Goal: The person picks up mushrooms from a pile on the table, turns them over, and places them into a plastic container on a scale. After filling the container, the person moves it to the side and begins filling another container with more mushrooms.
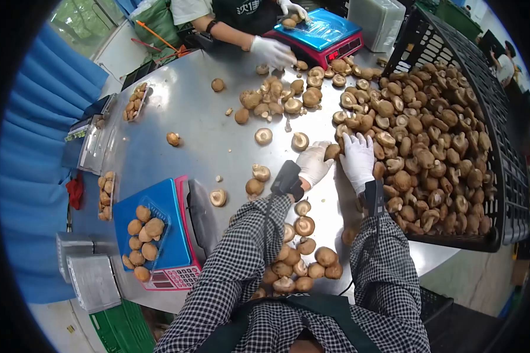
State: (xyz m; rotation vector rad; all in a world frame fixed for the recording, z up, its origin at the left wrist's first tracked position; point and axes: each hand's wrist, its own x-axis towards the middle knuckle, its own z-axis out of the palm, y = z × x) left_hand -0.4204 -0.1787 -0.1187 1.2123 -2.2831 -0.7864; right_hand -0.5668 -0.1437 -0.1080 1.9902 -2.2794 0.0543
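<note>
Both my hands wear white gloves and work at the near edge of a big heap of brown mushrooms point(430, 147) on a steel table point(182, 112). My left hand point(312, 166) is closed around one mushroom point(333, 152) at the heap's edge. Just to its right, my right hand point(358, 160) lies flat on the heap with fingers spread and nothing held. A smaller pile of mushrooms point(300, 267) sits close to my body between my checked sleeves.
A blue-topped scale point(176, 241) at my left carries a clear tray of mushrooms point(144, 235). A black crate point(500, 176) lies tipped behind the heap. Across the table a co-worker's gloved hand point(272, 52) reaches beside a second scale point(324, 32). Filled trays point(134, 101) line the left edge.
</note>
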